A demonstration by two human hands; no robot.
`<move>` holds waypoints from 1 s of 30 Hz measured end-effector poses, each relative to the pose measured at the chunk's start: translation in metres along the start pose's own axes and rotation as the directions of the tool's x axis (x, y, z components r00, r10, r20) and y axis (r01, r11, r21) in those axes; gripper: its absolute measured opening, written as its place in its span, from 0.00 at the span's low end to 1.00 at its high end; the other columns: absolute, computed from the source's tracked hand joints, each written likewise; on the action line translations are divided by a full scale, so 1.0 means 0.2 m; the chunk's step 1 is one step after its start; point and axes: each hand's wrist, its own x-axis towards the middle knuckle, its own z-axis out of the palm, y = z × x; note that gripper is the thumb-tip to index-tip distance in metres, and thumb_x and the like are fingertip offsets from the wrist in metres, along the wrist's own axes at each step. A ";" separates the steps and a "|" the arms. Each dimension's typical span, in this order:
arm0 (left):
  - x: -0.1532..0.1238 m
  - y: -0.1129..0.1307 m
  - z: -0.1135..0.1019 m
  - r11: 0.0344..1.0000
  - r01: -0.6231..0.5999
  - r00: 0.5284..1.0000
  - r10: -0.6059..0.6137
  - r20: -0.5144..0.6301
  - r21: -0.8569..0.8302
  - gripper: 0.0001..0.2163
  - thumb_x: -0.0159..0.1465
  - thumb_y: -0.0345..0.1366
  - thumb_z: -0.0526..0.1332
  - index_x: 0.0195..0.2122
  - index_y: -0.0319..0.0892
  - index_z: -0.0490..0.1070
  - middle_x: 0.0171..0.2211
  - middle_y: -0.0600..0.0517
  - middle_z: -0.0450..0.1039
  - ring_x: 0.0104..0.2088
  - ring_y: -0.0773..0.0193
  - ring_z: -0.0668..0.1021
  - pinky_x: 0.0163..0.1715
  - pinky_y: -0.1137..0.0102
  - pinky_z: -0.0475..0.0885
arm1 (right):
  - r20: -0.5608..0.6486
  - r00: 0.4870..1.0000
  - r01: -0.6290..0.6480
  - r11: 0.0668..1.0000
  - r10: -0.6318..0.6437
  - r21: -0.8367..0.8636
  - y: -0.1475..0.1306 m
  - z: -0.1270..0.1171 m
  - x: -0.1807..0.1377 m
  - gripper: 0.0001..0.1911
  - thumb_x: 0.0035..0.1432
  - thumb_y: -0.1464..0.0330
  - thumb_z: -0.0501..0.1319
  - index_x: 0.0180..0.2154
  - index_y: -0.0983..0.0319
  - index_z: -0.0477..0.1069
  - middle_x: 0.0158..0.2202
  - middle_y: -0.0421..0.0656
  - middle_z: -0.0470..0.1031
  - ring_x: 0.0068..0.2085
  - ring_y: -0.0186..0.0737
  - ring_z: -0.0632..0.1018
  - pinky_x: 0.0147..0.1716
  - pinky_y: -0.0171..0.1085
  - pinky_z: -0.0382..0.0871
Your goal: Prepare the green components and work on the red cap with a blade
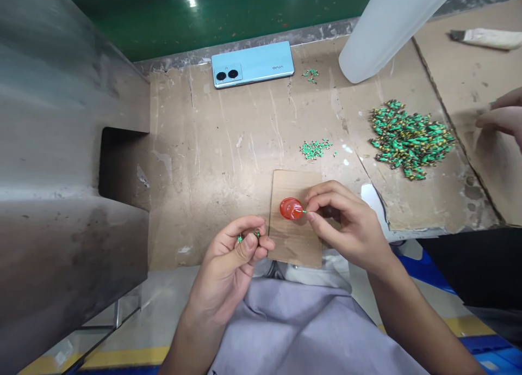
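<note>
Fingers of the right hand (346,222) pinch a thin green stick (304,211) at the red cap (291,208), the left hand (236,250) pinches a small green part (240,237); the far-right pile (410,138) looks largely unworked.

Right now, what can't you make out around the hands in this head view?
- Small part in the left hand: mostly hidden by thumb and fingers.
- Thin green piece at the red cap, pinched by the right hand: too small.
- Co-worker's hand: cut off by the right edge.
</note>
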 end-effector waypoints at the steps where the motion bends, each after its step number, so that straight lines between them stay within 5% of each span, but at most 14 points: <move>1: 0.00 0.00 0.00 1.000 0.009 1.000 -0.009 0.003 0.000 0.16 0.48 0.33 0.88 0.36 0.41 0.89 0.32 0.55 0.86 0.30 0.72 0.88 0.31 0.89 0.81 | -0.003 1.000 0.002 1.000 -0.002 0.000 0.00 0.00 0.00 0.06 0.70 0.74 0.66 0.40 0.57 0.76 0.43 0.42 0.79 0.44 0.39 0.81 0.42 0.38 0.76; 7: -0.01 0.02 0.01 0.998 0.053 0.998 -0.051 0.042 -0.033 0.13 0.50 0.32 0.88 0.33 0.41 0.87 0.32 0.56 0.85 0.31 0.71 0.90 0.33 0.90 0.81 | -0.025 1.000 0.004 1.000 -0.004 0.013 -0.01 0.00 0.00 0.06 0.70 0.74 0.66 0.39 0.57 0.76 0.42 0.44 0.79 0.42 0.41 0.81 0.40 0.40 0.76; 17: -0.02 -0.06 0.00 0.999 0.017 0.972 -0.009 0.237 -0.031 0.04 0.67 0.33 0.78 0.39 0.42 0.86 0.37 0.51 0.89 0.36 0.69 0.90 0.34 0.83 0.82 | -0.141 0.990 0.027 0.990 -0.008 0.135 -0.03 -0.02 -0.03 0.08 0.68 0.75 0.67 0.39 0.56 0.77 0.41 0.43 0.79 0.44 0.42 0.81 0.43 0.40 0.76; 23: -0.03 -0.09 0.03 0.988 0.135 0.967 -0.117 0.228 -0.068 0.06 0.65 0.31 0.80 0.37 0.41 0.85 0.42 0.50 0.89 0.43 0.64 0.91 0.43 0.81 0.83 | -0.158 0.987 0.040 0.994 -0.024 0.103 -0.11 -0.04 -0.07 0.10 0.67 0.77 0.68 0.42 0.55 0.78 0.43 0.44 0.78 0.46 0.44 0.80 0.46 0.43 0.76; 30: -0.03 -0.12 0.05 0.997 0.080 0.978 -0.076 0.195 -0.012 0.10 0.60 0.36 0.84 0.34 0.41 0.86 0.30 0.53 0.82 0.35 0.66 0.88 0.35 0.80 0.81 | -0.117 0.990 -0.047 0.976 0.073 0.213 -0.27 -0.01 -0.11 0.09 0.67 0.77 0.68 0.40 0.55 0.77 0.41 0.45 0.78 0.43 0.45 0.80 0.42 0.43 0.78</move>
